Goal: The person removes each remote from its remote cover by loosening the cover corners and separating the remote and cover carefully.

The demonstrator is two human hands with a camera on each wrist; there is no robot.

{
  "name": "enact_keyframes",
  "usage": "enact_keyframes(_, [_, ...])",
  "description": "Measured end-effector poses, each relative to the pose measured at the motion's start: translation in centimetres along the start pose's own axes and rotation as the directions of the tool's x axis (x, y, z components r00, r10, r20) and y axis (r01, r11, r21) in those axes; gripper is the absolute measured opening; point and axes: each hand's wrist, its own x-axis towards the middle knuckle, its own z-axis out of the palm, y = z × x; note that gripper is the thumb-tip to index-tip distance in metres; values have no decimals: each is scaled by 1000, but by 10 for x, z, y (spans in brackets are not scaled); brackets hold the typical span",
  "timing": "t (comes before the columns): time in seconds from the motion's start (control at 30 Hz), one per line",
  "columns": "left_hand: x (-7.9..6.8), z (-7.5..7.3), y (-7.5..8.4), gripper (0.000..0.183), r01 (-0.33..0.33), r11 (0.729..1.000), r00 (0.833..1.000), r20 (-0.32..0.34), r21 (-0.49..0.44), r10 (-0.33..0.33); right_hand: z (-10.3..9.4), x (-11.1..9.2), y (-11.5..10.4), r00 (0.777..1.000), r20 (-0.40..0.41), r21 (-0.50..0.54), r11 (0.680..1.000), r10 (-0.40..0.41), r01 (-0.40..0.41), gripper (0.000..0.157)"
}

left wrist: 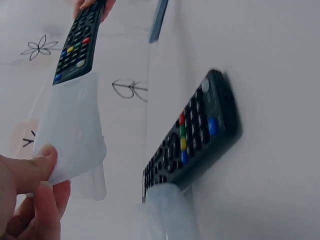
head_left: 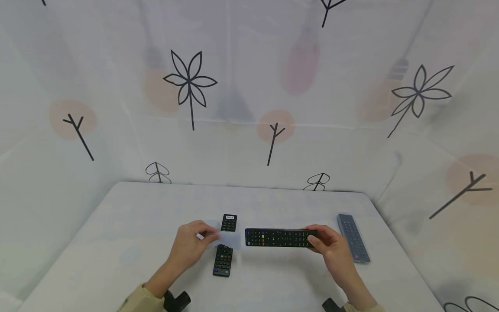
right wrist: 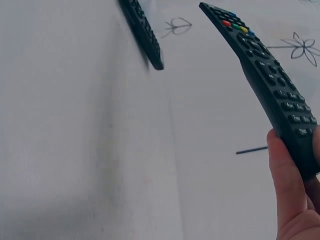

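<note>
My left hand [head_left: 189, 243] pinches a translucent whitish plastic sleeve [head_left: 231, 239] between thumb and fingers. In my right hand [head_left: 334, 249] is a black remote control [head_left: 278, 238], gripped at one end and held level above the table. Its free end points at the sleeve; in the left wrist view that end of the remote [left wrist: 80, 45] lines up with the sleeve's edge [left wrist: 75, 120], but I cannot tell whether it is inside. Below the sleeve, a second black remote [head_left: 223, 262] lies on the table, its middle hidden in the head view.
At the right of the white table [head_left: 280, 281] lies another remote [head_left: 353, 238] that looks bluish, as if covered in plastic. Another translucent plastic piece [left wrist: 170, 212] is by the lying black remote. A patterned cloth [head_left: 234, 151] hangs behind the table.
</note>
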Motion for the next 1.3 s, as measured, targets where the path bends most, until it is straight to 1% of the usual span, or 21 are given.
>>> enact_keyframes(0.1, [1, -5, -5, 17, 31, 999, 999, -20, 10, -31, -7, 1, 4, 999, -39, -1, 1000, -5, 5, 30])
enact_keyframes(0.17, [2, -7, -7, 17, 38, 999, 999, -16, 9, -38, -11, 1, 7, 999, -49, 4, 1000, -12, 12, 32])
enact_keyframes(0.3, [3, -8, -8, 16, 17, 1000, 1000, -4, 8, -17, -13, 1, 9, 999, -41, 6, 1000, -17, 18, 34])
enact_keyframes(0.53, [4, -8, -3, 17, 61, 998, 998, 0, 34, -61, -15, 2, 10, 999, -36, -13, 1000, 20, -20, 34])
enact_keyframes(0.83, [5, -5, 0, 23, 88, 995, 996, 20, 38, -89, -13, 1, 13, 999, -23, -66, 997, 25, -27, 34])
enact_keyframes(1.0, [6, -5, 1, 25, 75, 997, 997, 14, 21, -75, -10, 0, 13, 999, -37, -89, 995, 37, -40, 37])
enact_keyframes(1.2, [6, -4, 1, 25, 65, 998, 998, 27, -1, -65, -9, -1, 14, 997, -39, -119, 991, 65, -69, 41])
enact_keyframes(1.3, [7, -3, 1, 25, 62, 998, 998, 27, -19, -61, -9, -1, 14, 996, -37, -103, 991, 87, -90, 40])
